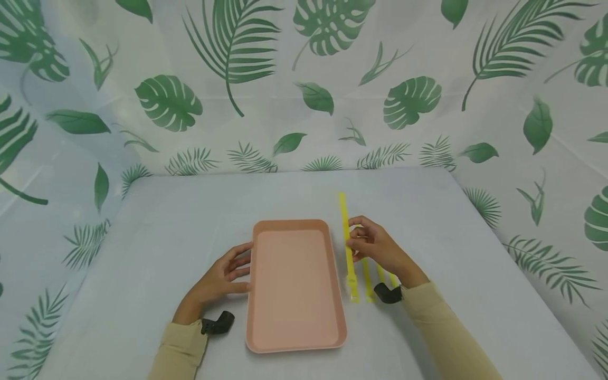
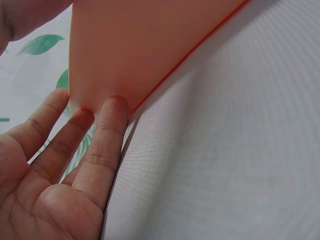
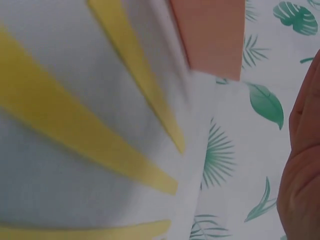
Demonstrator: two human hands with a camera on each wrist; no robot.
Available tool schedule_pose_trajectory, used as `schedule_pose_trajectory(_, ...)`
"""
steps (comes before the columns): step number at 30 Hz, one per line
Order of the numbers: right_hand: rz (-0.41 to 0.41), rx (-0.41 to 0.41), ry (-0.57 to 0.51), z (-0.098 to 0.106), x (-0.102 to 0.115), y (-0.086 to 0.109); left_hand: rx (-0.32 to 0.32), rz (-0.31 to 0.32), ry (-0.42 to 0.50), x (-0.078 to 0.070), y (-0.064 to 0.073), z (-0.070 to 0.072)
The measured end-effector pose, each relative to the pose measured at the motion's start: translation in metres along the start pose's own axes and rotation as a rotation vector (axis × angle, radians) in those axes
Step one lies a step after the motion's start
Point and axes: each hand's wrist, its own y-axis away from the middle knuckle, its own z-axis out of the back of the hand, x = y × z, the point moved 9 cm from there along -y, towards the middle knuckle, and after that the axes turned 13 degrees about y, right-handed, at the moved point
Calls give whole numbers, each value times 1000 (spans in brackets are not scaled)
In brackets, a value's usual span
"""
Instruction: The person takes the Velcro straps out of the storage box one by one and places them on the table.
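A pink rectangular tray (image 1: 296, 287) lies on the table between the two hands. My left hand (image 1: 219, 277) is at its left side, fingers spread and fairly straight. In the left wrist view the fingertips (image 2: 115, 106) of this hand rest against the tray's outer wall (image 2: 145, 45). Right of the tray, my right hand (image 1: 375, 245) pinches a long yellow strap (image 1: 345, 221) between thumb and fingers; a buckle-like piece shows near the strap's lower end. More yellow straps (image 1: 367, 279) lie side by side under and beside that hand, partly hidden by it.
White cloth covers the table (image 1: 190, 211). A leaf-patterned curtain (image 1: 266, 126) rises behind it and along both sides. A dark wrist camera (image 1: 218, 323) sits at the left cuff, another dark camera (image 1: 388, 293) at the right one, above the straps.
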Motion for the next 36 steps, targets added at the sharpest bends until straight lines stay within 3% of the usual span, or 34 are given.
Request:
schedule_pose_trajectory(25,-87,-37,18,41,-23,38,1,-23,-20,-3,2,-3)
schedule_pose_trajectory(36,-184,-53,63,60,-35,51,7,-21,-21,-3,1,-4)
